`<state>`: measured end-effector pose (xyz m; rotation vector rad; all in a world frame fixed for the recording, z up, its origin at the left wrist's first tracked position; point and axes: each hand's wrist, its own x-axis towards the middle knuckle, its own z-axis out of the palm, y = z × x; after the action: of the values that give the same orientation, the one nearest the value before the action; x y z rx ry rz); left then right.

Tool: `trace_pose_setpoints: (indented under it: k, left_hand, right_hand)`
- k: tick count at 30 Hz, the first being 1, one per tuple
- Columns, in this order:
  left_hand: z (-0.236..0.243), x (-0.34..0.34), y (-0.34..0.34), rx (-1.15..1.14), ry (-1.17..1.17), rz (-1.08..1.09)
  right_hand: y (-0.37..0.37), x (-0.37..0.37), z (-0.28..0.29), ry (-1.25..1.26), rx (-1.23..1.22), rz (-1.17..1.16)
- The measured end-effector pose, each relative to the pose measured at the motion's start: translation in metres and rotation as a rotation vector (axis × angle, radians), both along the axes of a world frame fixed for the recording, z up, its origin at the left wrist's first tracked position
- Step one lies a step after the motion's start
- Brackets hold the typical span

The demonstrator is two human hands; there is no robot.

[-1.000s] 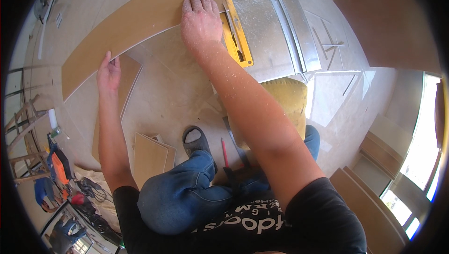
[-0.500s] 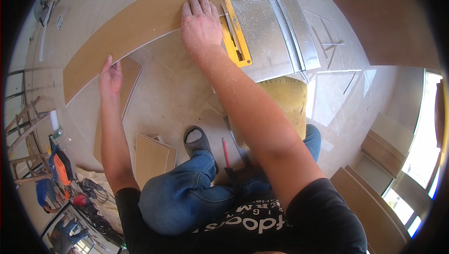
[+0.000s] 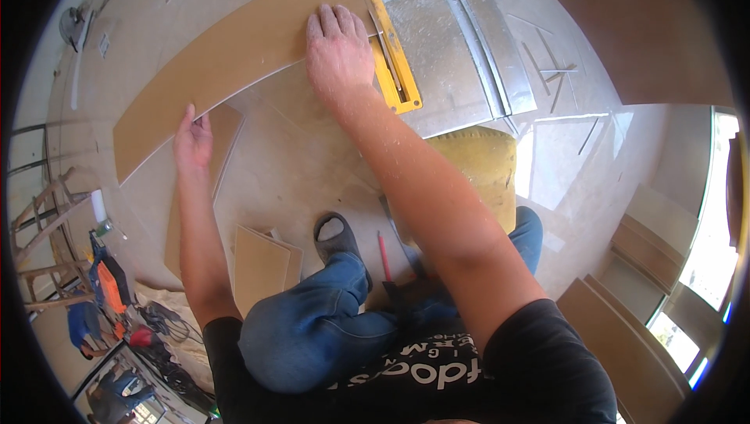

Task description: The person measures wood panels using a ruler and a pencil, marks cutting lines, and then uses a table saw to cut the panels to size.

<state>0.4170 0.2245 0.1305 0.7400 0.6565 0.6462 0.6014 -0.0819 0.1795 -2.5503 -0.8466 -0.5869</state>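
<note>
A long brown board, with a pale cut edge, reaches from the left onto the metal saw table. My right hand, dusty at the fingers, bears on its right end, fingers on top and palm over the near edge; the thumb is hidden. Beside that hand lies a yellow insert with a dark slot, which the board's right end meets. My left hand pinches the near edge farther left, thumb showing at the edge and the other fingers partly underneath.
A worn yellow padded seat stands below the saw table. Board offcuts lie by my left knee, near a red-handled tool. Thin strips litter the floor at right. Large panels lean at lower right; tools and cables crowd the lower left.
The board and both hands have shifted slightly toward me, and the board's far right corner now shows. The whole view has also moved a little. Both hands keep their hold.
</note>
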Motion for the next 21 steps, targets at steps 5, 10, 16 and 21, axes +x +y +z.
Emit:
trace_pose_setpoints:
  k: [5, 10, 16, 21]
  left_hand:
    - [-0.008, -0.013, 0.013, -0.018, 0.001, 0.004]
    - [-0.012, -0.016, 0.008, -0.022, 0.006, -0.017]
    - [-0.009, -0.020, 0.000, -0.028, -0.014, -0.020]
    - [-0.009, -0.022, -0.004, -0.024, -0.022, -0.014]
  right_hand:
    - [0.000, -0.004, 0.002, -0.043, 0.032, 0.003]
    - [-0.004, -0.007, 0.001, 0.020, 0.015, 0.002]
    - [-0.008, -0.013, 0.001, 0.035, 0.022, 0.003]
    - [-0.011, -0.016, -0.001, 0.019, 0.002, 0.006]
